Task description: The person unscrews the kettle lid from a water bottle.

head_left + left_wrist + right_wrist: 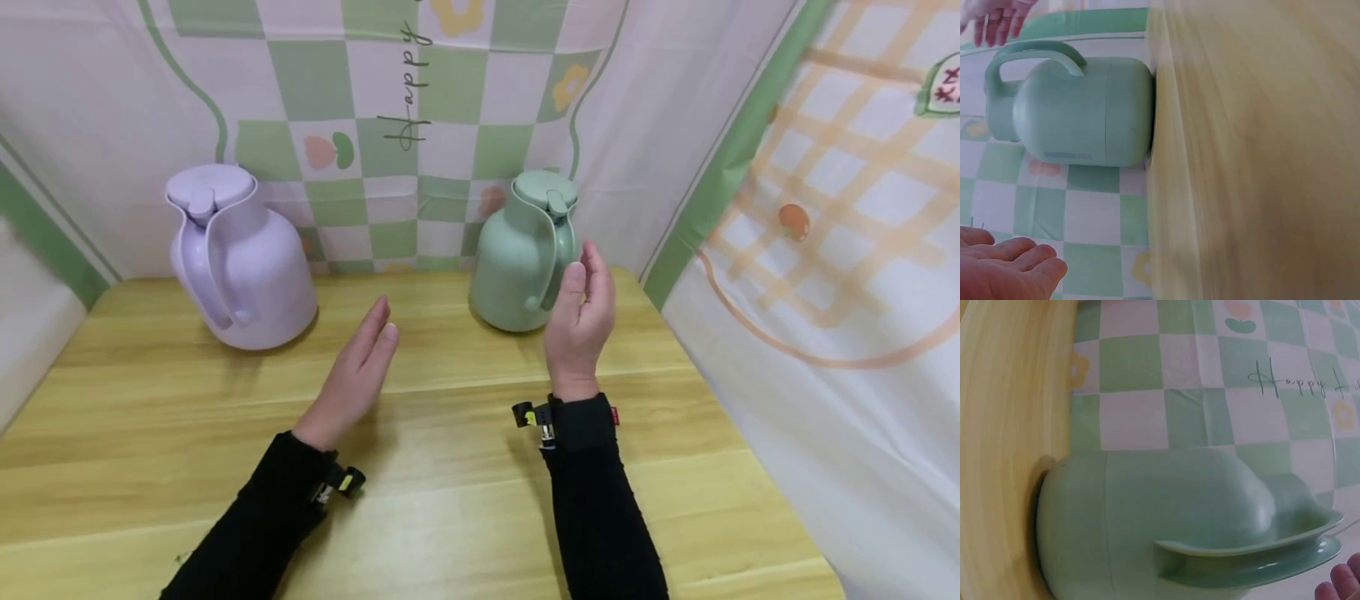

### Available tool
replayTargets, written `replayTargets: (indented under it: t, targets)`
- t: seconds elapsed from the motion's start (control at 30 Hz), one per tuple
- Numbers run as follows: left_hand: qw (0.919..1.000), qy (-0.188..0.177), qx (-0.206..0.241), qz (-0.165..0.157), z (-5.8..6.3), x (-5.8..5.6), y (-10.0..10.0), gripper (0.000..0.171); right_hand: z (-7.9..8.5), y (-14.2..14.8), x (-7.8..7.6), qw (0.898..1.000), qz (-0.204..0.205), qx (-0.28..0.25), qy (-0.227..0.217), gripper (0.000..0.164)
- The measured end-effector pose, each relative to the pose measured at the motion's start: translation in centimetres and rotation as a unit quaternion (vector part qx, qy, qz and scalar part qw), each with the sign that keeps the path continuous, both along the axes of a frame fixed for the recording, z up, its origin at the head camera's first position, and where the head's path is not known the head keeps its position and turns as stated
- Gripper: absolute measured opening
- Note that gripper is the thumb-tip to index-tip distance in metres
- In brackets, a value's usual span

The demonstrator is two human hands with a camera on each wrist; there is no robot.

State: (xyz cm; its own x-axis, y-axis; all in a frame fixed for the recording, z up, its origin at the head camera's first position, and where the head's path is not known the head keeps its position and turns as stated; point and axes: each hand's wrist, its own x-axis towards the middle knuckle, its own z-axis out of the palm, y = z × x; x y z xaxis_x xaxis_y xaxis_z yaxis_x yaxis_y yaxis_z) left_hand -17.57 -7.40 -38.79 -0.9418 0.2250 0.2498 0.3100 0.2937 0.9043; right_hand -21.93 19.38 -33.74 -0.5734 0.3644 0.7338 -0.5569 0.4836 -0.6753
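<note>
A green thermos jug (510, 258) stands upright at the back right of the table, its handle (563, 250) turned toward the front right. My right hand (581, 321) is just beside that handle, fingers extended and holding nothing. In the right wrist view, fingertips (1341, 584) show near the handle's top end. At the back left stands a lilac thermos jug (258, 275) of the same shape, lid on. Between the two jugs my left hand (352, 375) hovers over the table with straight fingers together, nothing in it.
Both jugs stand on a wood-grain table (442, 500). Behind it hangs a green-and-white checked cloth (382, 83) printed with lettering and flowers. More cloth (847, 275) with an orange lattice hangs along the right side.
</note>
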Motion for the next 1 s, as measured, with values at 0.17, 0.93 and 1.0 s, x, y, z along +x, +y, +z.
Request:
replayTargets:
  t: [0.17, 0.93, 1.0]
  targets:
    - [0.9997, -0.022, 0.002, 0.010, 0.5, -0.6, 0.5, 0.068, -0.8, 1.3, -0.8, 0.998, 0.016, 0.002, -0.057, 0.054]
    - [0.9939, -0.092, 0.059, 0.016, 2.5, -4.4, 4.0, 0.082, -0.7, 5.2, -4.5, 0.946, 0.080, -0.072, -0.307, 0.086]
    - [0.9931, -0.099, 0.060, 0.019, 2.7, -4.8, 4.3, 0.084, -0.7, 5.3, -4.9, 0.940, 0.082, -0.077, -0.321, 0.086]
